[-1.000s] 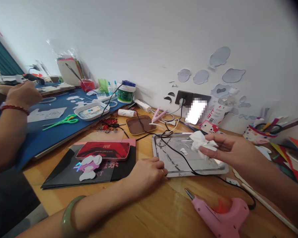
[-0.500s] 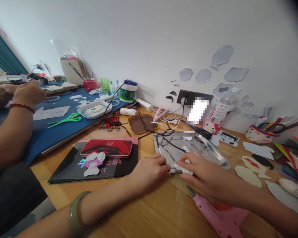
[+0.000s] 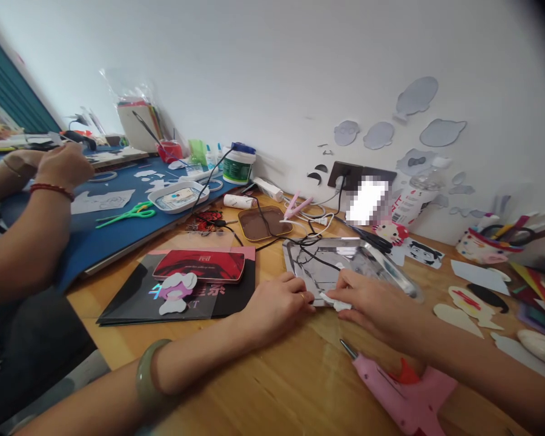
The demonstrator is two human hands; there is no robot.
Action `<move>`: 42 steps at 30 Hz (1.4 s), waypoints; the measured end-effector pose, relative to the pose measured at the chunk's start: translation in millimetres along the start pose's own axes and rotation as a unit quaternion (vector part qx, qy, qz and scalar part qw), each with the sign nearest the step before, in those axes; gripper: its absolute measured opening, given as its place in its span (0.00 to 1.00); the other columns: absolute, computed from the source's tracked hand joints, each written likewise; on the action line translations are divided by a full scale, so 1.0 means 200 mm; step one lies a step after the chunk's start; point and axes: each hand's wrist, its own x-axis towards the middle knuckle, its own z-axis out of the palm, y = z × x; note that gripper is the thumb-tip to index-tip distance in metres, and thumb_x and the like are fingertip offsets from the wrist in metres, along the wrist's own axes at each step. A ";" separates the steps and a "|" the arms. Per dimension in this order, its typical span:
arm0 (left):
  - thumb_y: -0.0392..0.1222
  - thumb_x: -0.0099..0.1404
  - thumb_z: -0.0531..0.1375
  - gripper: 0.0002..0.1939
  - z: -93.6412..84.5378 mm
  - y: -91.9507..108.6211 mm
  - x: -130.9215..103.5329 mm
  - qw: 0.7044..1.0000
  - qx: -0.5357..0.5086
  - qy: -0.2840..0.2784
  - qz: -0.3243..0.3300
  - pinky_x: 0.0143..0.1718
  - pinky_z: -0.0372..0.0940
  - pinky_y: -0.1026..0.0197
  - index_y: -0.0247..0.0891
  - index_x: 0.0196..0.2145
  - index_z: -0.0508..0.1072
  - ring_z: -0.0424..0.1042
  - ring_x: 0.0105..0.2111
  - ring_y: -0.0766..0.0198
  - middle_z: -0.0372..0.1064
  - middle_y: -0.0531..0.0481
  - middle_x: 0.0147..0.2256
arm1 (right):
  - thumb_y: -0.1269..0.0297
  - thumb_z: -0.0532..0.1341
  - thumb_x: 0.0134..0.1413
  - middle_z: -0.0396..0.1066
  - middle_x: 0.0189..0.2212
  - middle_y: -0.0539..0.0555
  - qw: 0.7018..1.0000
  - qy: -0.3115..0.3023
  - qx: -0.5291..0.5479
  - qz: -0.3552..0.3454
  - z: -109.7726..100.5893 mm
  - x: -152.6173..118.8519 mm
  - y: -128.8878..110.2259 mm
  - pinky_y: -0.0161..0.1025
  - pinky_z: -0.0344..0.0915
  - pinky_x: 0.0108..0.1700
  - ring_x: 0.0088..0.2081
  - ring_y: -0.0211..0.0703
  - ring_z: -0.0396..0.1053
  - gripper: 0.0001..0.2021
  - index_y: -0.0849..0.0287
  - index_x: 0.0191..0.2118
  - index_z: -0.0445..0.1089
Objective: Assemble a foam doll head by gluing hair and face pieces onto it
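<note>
Right hand, head view (image 3: 367,303): grip pinched nearly closed on a white tissue (image 3: 343,306).
Tissue: at the near edge of the metal tray (image 3: 409,287).
Left hand (image 3: 277,304): fingers curled at tray's near-left corner; cannot tell whether holding.
Wiping: likely step; next move calls for steady tray, firm pinch.

Bare tabletop (image 3: 281,378) left of glue gun (image 3: 402,390), cable (image 3: 322,260) across metal tray (image 3: 402,277), room beneath right hand (image 3: 361,300) unclear
</note>
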 end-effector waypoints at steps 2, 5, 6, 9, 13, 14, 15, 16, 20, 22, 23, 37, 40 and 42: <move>0.45 0.63 0.48 0.14 0.00 0.00 0.01 1.000 -0.005 0.011 -0.002 0.30 0.58 0.66 0.39 0.36 0.71 0.63 0.33 0.65 0.66 0.50 0.30 | 0.68 0.57 0.49 0.63 0.33 0.53 0.998 0.038 -0.051 -0.009 0.01 0.00 -0.01 0.41 0.60 0.33 0.34 0.44 0.63 0.06 0.56 0.36 0.67; 0.45 0.63 0.47 0.14 0.00 0.00 0.01 0.999 -0.021 0.046 -0.002 0.32 0.59 0.65 0.39 0.36 0.71 0.62 0.33 0.66 0.66 0.50 0.30 | 0.68 0.59 0.47 0.66 0.33 0.55 0.989 0.114 -0.095 -0.021 0.03 0.00 -0.01 0.45 0.60 0.37 0.38 0.49 0.62 0.07 0.59 0.35 0.67; 0.44 0.63 0.47 0.14 0.00 0.00 0.01 0.998 -0.027 0.057 -0.001 0.32 0.59 0.65 0.39 0.36 0.71 0.62 0.32 0.66 0.66 0.50 0.29 | 0.69 0.58 0.47 0.66 0.33 0.55 0.986 0.134 -0.094 -0.025 0.03 0.00 -0.01 0.45 0.60 0.37 0.38 0.49 0.62 0.07 0.60 0.35 0.67; 0.44 0.63 0.48 0.14 0.00 0.00 0.02 0.997 -0.039 0.069 0.003 0.32 0.59 0.66 0.38 0.35 0.71 0.62 0.31 0.67 0.66 0.50 0.29 | 0.74 0.53 0.48 0.67 0.33 0.56 0.984 0.161 -0.067 -0.040 0.04 -0.01 0.00 0.42 0.61 0.35 0.36 0.46 0.64 0.08 0.61 0.35 0.66; 0.44 0.63 0.48 0.14 0.00 0.00 0.02 0.997 -0.039 0.066 0.005 0.31 0.59 0.66 0.38 0.35 0.71 0.63 0.31 0.67 0.67 0.50 0.29 | 0.77 0.49 0.48 0.67 0.31 0.56 0.981 0.180 -0.058 -0.047 0.05 -0.02 0.00 0.40 0.62 0.32 0.34 0.45 0.65 0.10 0.61 0.33 0.66; 0.44 0.63 0.48 0.14 -0.01 0.00 0.02 0.997 -0.042 0.068 0.006 0.31 0.59 0.66 0.38 0.35 0.71 0.63 0.31 0.67 0.67 0.50 0.29 | 0.77 0.49 0.48 0.67 0.30 0.57 0.979 0.189 -0.063 -0.050 0.05 -0.02 0.01 0.40 0.62 0.32 0.34 0.45 0.65 0.10 0.62 0.32 0.66; 0.44 0.63 0.48 0.14 -0.01 0.00 0.03 0.997 -0.046 0.069 0.006 0.31 0.59 0.66 0.38 0.35 0.71 0.63 0.31 0.67 0.67 0.50 0.29 | 0.77 0.49 0.48 0.67 0.30 0.57 0.976 0.199 -0.071 -0.056 0.05 -0.02 0.01 0.40 0.62 0.31 0.33 0.45 0.65 0.10 0.62 0.32 0.66; 0.44 0.63 0.47 0.14 -0.01 0.00 0.03 0.996 -0.050 0.070 0.007 0.31 0.59 0.66 0.38 0.35 0.71 0.63 0.31 0.67 0.67 0.50 0.29 | 0.77 0.48 0.49 0.67 0.29 0.57 0.972 0.209 -0.080 -0.064 0.05 -0.02 0.01 0.39 0.62 0.31 0.33 0.45 0.65 0.10 0.62 0.31 0.66; 0.45 0.63 0.47 0.15 -0.02 0.00 0.03 0.996 -0.050 0.069 0.001 0.32 0.59 0.65 0.38 0.36 0.71 0.63 0.31 0.66 0.68 0.50 0.30 | 0.78 0.47 0.49 0.68 0.28 0.58 0.961 0.238 -0.103 -0.100 0.07 -0.02 0.02 0.39 0.62 0.33 0.35 0.45 0.65 0.11 0.61 0.29 0.65; 0.46 0.64 0.47 0.15 -0.02 0.00 0.03 0.997 -0.042 0.067 0.000 0.31 0.58 0.65 0.39 0.36 0.71 0.63 0.31 0.66 0.68 0.51 0.30 | 0.78 0.48 0.48 0.68 0.28 0.57 0.962 0.236 -0.084 -0.109 0.07 -0.02 0.03 0.40 0.62 0.34 0.35 0.45 0.65 0.10 0.61 0.29 0.64; 0.46 0.64 0.47 0.15 -0.02 0.00 0.03 0.997 -0.038 0.065 0.000 0.30 0.58 0.66 0.40 0.36 0.71 0.63 0.31 0.67 0.68 0.51 0.30 | 0.78 0.48 0.47 0.68 0.28 0.57 0.964 0.232 -0.067 -0.110 0.07 -0.02 0.04 0.40 0.62 0.33 0.35 0.45 0.65 0.10 0.61 0.29 0.64; 0.47 0.63 0.47 0.14 -0.04 0.01 0.01 0.999 0.029 0.032 0.026 0.23 0.51 0.66 0.41 0.33 0.71 0.62 0.31 0.67 0.67 0.53 0.29 | 0.66 0.57 0.49 0.67 0.30 0.50 0.936 0.266 0.225 0.044 0.01 -0.09 0.00 0.37 0.63 0.34 0.34 0.40 0.66 0.04 0.55 0.27 0.60; 0.47 0.63 0.48 0.14 -0.03 0.00 0.01 0.999 0.044 0.013 0.024 0.22 0.51 0.67 0.40 0.31 0.71 0.61 0.30 0.67 0.66 0.53 0.28 | 0.61 0.58 0.47 0.68 0.31 0.50 0.898 0.349 0.238 0.122 -0.10 -0.20 -0.02 0.37 0.65 0.34 0.34 0.42 0.67 0.05 0.52 0.27 0.60; 0.47 0.63 0.48 0.14 -0.02 0.00 0.00 0.999 0.043 0.007 0.016 0.23 0.52 0.67 0.40 0.31 0.70 0.61 0.31 0.67 0.66 0.53 0.29 | 0.58 0.58 0.46 0.69 0.30 0.50 0.896 0.356 0.218 0.150 -0.16 -0.31 0.01 0.36 0.66 0.33 0.34 0.43 0.68 0.06 0.51 0.27 0.62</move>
